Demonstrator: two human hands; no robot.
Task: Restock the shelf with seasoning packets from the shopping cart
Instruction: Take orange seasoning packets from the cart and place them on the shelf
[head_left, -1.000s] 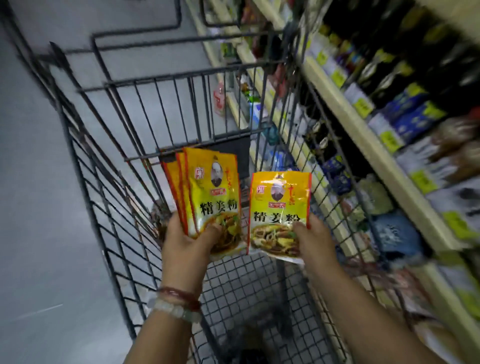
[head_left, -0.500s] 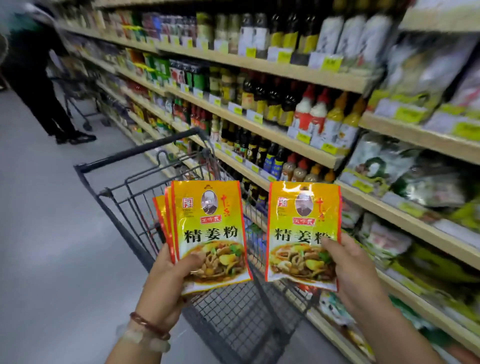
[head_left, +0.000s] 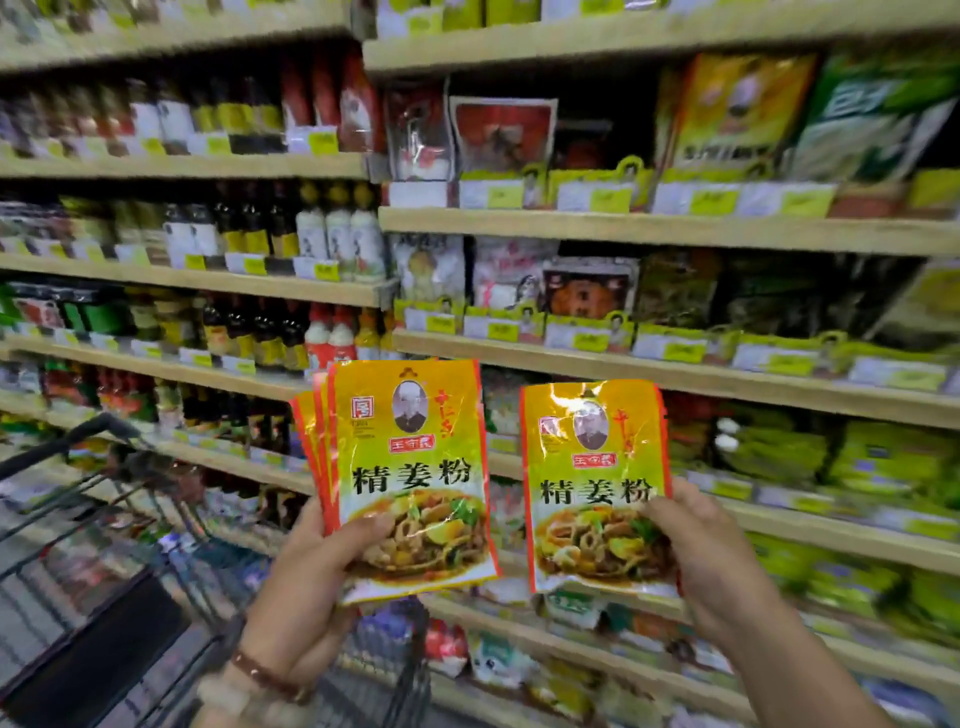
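View swung to shelf (head_left: 675, 228); packets (head_left: 410, 478) upright above both hands' grip (head_left: 311, 582).

My left hand (head_left: 306, 587) grips a fanned stack of yellow packets (head_left: 410, 478), thumb across the front one. My right hand (head_left: 711, 566) pinches a single packet (head_left: 592, 488) upright beside them. Shelves (head_left: 675, 374) of bottles and bags fill the background; the cart (head_left: 104, 571) sits lower left.

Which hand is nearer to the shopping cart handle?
Left. The left hand is just right of the shopping cart handle; the right hand is farther right, near the shelves.
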